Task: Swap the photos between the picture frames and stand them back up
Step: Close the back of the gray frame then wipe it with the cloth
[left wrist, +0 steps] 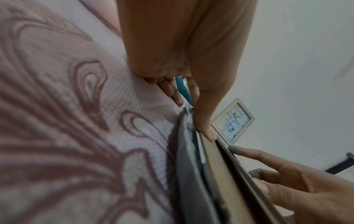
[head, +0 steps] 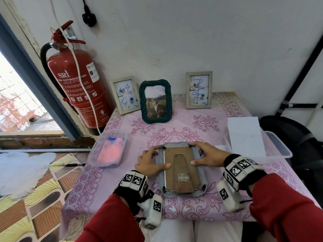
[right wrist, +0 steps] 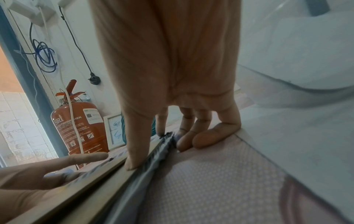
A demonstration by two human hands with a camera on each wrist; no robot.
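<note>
A grey frame (head: 161,180) lies face down on the pink tablecloth (head: 174,123), its brown backing board (head: 180,159) and stand facing up. My left hand (head: 161,157) is at the frame's left side, thumb flat on the backing and index fingertip at the top-left corner clip. My right hand (head: 194,154) mirrors it, thumb (right wrist: 132,163) on the backing (right wrist: 91,183) and index on the top-right clip. The left thumb (left wrist: 206,133) lies along the board's edge (left wrist: 216,166). A green rope frame (head: 155,101) holding a cat photo and two pale wooden frames (head: 125,95) (head: 199,89) stand at the back.
A red fire extinguisher (head: 78,88) stands at the table's back left. A clear tub (head: 109,151) with pink and blue contents sits left of the frame. A clear bin (head: 277,145) with white paper (head: 246,137) is on the right, and a black bag (head: 293,135) lies beyond it.
</note>
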